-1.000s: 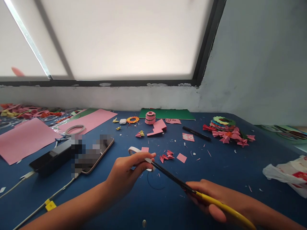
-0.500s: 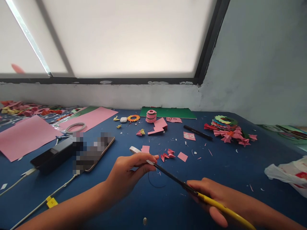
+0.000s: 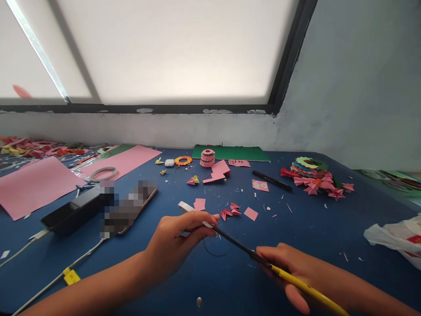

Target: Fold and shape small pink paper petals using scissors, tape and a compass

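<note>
My right hand is closed around the yellow handle of a pair of scissors, whose dark blades point up and left. The blade tips reach the fingers of my left hand, which pinches a narrow white strip between thumb and fingers. A curved white band, perhaps part of the same strip or a tape roll, shows behind that hand. Just beyond the fingertips lie small folded pink paper pieces, with a pink paper square on their right and another pink square on their left.
Across the blue table lie a phone, a black box-shaped device with a cable, pink sheets, a black pen, a stacked pink paper ring piece, a colourful paper pile and a plastic bag.
The hands, scissors and white strip hold almost the same pose. The camera view has shifted very slightly.
</note>
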### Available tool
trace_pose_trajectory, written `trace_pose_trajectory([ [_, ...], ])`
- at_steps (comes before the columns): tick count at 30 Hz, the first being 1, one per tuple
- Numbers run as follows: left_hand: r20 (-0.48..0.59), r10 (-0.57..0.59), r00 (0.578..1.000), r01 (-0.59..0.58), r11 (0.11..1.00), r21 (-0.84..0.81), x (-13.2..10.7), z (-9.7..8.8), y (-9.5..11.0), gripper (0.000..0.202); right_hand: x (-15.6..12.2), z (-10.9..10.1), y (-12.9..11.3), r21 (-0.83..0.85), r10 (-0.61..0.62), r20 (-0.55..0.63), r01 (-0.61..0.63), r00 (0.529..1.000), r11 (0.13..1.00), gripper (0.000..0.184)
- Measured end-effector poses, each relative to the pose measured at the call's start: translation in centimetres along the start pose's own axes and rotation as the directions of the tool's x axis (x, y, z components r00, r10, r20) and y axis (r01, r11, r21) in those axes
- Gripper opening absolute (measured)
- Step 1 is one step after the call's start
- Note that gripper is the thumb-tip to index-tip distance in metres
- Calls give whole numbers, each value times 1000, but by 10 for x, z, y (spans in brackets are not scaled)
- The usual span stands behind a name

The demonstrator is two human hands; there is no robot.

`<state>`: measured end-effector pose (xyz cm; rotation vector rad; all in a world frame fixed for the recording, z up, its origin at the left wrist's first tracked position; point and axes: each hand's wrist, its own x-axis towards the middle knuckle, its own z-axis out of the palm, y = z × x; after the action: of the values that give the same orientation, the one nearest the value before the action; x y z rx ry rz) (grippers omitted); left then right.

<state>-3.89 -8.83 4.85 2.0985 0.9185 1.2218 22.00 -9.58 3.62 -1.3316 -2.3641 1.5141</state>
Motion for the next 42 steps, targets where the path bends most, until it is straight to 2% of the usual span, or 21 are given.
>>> trace_pose_trajectory([
  [13,-9,-22,1000,23,1000,8,-2,3,0,12,1,0,3,-31,10,-18,-11,1000,999,35],
  [22,-27,44,999,-42,997,70,-2,4,0,16,3,3,4,-23,-14,9,14,1000,1000,27],
  [30,-13,96,995,-93,985,142,-2,2,1,21,2,3,0,-89,-19,25,21,1000,996,31],
  [36,13,178,984,-178,972,152,0,-2,2,13,1,1,1,-91,-11,28,14,1000,996,29],
  [38,-27,200,979,-195,971,139,2,-7,3,15,-1,-2,-2,-104,26,26,-23,999,994,24],
  [41,-164,232,959,-213,969,127,4,-16,5,24,-5,-7,-6,-127,80,15,-78,997,989,16],
  [42,-178,241,954,-222,968,121,5,-19,6,27,-5,-9,-6,-132,89,9,-87,996,987,15],
])
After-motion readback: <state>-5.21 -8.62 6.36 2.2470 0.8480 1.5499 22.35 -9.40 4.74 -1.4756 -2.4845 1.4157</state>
